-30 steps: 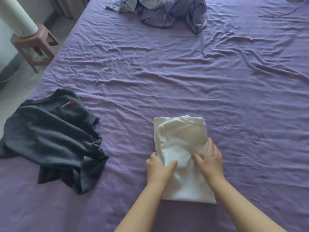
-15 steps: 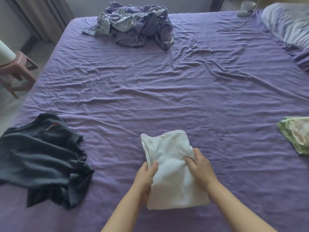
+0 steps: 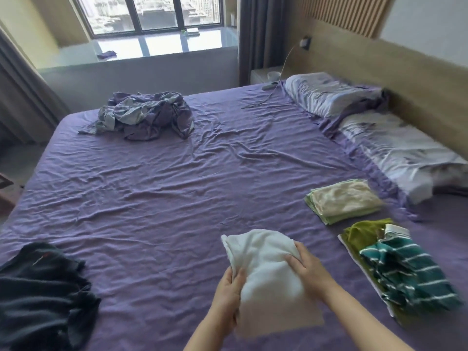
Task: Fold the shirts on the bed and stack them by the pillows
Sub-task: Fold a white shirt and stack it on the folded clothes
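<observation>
I am holding the folded white shirt (image 3: 266, 272) between both hands, left hand (image 3: 229, 297) and right hand (image 3: 307, 268) each closing a grip on it, near the folded pile (image 3: 344, 200) beside the pillows (image 3: 395, 148). Loosening either grip risks the folds slumping open.

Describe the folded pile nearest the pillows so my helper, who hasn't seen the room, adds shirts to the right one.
Start at the pillows along the headboard. Just below the nearer one lies a flat folded stack, cream over pale green. The neighbouring pile is olive with teal stripes.
</observation>
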The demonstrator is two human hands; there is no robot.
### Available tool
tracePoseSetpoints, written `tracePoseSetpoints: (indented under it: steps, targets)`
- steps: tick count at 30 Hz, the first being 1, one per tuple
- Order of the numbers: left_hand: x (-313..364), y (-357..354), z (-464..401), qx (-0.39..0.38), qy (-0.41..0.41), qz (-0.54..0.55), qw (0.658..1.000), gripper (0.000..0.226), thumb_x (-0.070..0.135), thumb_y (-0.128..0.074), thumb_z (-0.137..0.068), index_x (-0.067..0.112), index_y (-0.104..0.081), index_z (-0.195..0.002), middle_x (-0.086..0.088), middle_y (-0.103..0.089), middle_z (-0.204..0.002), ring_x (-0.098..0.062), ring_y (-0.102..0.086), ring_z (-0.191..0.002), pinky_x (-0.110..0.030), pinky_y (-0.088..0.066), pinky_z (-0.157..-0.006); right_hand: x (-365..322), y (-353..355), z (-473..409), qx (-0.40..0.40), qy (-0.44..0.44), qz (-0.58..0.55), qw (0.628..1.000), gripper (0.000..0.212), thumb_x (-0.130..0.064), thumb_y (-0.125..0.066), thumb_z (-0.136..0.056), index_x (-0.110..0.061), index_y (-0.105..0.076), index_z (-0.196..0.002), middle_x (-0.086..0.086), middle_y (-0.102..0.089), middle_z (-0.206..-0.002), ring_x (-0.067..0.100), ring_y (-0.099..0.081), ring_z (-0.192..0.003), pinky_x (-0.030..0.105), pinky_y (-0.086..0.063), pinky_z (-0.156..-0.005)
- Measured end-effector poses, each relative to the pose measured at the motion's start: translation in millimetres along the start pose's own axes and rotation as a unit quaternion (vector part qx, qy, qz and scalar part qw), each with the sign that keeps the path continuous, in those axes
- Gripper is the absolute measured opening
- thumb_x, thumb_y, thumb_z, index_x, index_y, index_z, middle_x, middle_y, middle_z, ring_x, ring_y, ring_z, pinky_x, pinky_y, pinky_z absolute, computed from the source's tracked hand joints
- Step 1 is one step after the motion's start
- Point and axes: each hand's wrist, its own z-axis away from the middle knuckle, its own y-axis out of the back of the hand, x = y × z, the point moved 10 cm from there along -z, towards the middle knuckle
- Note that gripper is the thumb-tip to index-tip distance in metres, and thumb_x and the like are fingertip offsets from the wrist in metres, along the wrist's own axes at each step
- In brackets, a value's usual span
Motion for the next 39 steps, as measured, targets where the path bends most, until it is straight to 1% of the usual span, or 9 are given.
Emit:
tracePoseSetpoints:
  steps: [4,8,15,18,21,25,27,34,39]
  targets:
    - [-8.1,-84.8,28.0,-0.019,-0.013,-0.010,1.000,0.019,0.014,-0.047,-0.097,0.014,-0.060,-0.111,-0.007,-0.074,-0.095,-0.019,-0.070,-0.080,-0.029,-0.055,-0.064,27.9,76.0,40.0,0.019,-0.009,0.032,0.999,0.053,-0.023,-0.052,-0.095,-0.011,-0.031,-0.143,0.009,-0.045,-0.142,0.022,-0.043,-0.129,0.021,-0.032,-0.095]
    - [-24.8,-171.9,51.9,-0.029,-0.018,-0.011,0.999,0.019,0.015,-0.048,-0.097,0.014,-0.060,-0.112,-0.007,-0.074,-0.094,-0.018,-0.070,-0.077,-0.027,-0.054,-0.060,59.1,153.3,74.3,0.030,0.001,0.049,0.998,0.056,-0.022,-0.049,-0.097,-0.012,-0.025,-0.146,0.009,-0.035,-0.149,0.021,-0.034,-0.136,0.023,-0.024,-0.106]
    - [-38.9,-301.4,73.0,-0.064,-0.033,-0.001,0.997,0.020,0.014,-0.048,-0.097,0.013,-0.059,-0.113,-0.008,-0.073,-0.097,-0.019,-0.071,-0.078,-0.027,-0.054,-0.060,104.2,273.5,102.9,0.058,0.001,0.071,0.996,0.055,-0.023,-0.048,-0.097,-0.016,-0.026,-0.147,0.005,-0.035,-0.149,0.019,-0.034,-0.137,0.022,-0.025,-0.106]
    - [-36.0,-337.5,70.4,-0.073,-0.044,-0.002,0.996,0.020,0.014,-0.048,-0.097,0.014,-0.059,-0.114,-0.009,-0.072,-0.101,-0.021,-0.069,-0.083,-0.029,-0.055,-0.065,115.3,306.4,101.6,0.066,0.001,0.074,0.995,0.054,-0.022,-0.047,-0.097,-0.016,-0.025,-0.147,0.006,-0.033,-0.150,0.018,-0.033,-0.137,0.020,-0.024,-0.105]
    - [-34.5,-363.6,59.2,-0.083,-0.051,-0.003,0.995,0.022,0.016,-0.048,-0.097,0.013,-0.058,-0.116,-0.012,-0.070,-0.108,-0.026,-0.067,-0.093,-0.033,-0.056,-0.075,124.7,328.7,94.2,0.079,0.000,0.067,0.995,0.053,-0.019,-0.046,-0.098,-0.014,-0.025,-0.147,0.006,-0.033,-0.150,0.018,-0.032,-0.138,0.014,-0.023,-0.102]
    - [-38.8,-380.1,31.3,-0.089,-0.057,-0.043,0.993,0.024,0.019,-0.046,-0.099,0.016,-0.056,-0.120,-0.011,-0.066,-0.117,-0.029,-0.064,-0.106,-0.044,-0.050,-0.094,141.9,349.3,80.6,0.116,-0.015,0.060,0.991,0.052,-0.017,-0.047,-0.098,-0.017,-0.028,-0.146,0.006,-0.042,-0.145,0.017,-0.041,-0.131,0.002,-0.025,-0.083]
    - [-43.5,-387.6,14.0,-0.090,-0.054,-0.061,0.993,0.026,0.019,-0.045,-0.099,0.017,-0.056,-0.122,-0.010,-0.065,-0.120,-0.029,-0.062,-0.109,-0.048,-0.046,-0.099,154.5,357.1,72.0,0.134,-0.026,0.053,0.989,0.052,-0.019,-0.047,-0.098,-0.019,-0.028,-0.146,0.006,-0.043,-0.144,0.018,-0.043,-0.130,0.002,-0.025,-0.080]
    - [-73.3,-400.3,-46.7,-0.049,-0.025,-0.084,0.995,0.022,0.020,-0.048,-0.098,0.026,-0.061,-0.116,0.000,-0.068,-0.113,-0.021,-0.064,-0.106,-0.043,-0.049,-0.097,198.1,363.9,21.6,0.113,-0.033,0.064,0.991,0.052,-0.022,-0.045,-0.098,-0.021,-0.025,-0.147,0.003,-0.042,-0.145,0.018,-0.042,-0.131,0.005,-0.026,-0.083]
    - [-114.8,-393.3,-98.3,0.021,-0.013,-0.144,0.989,0.029,0.018,-0.048,-0.098,0.020,-0.057,-0.125,0.000,-0.062,-0.123,-0.015,-0.056,-0.115,-0.032,-0.042,-0.101,247.5,354.4,-32.1,0.068,-0.041,0.072,0.994,0.055,-0.022,-0.046,-0.098,-0.021,-0.023,-0.147,0.005,-0.044,-0.144,0.018,-0.045,-0.129,0.014,-0.032,-0.093]
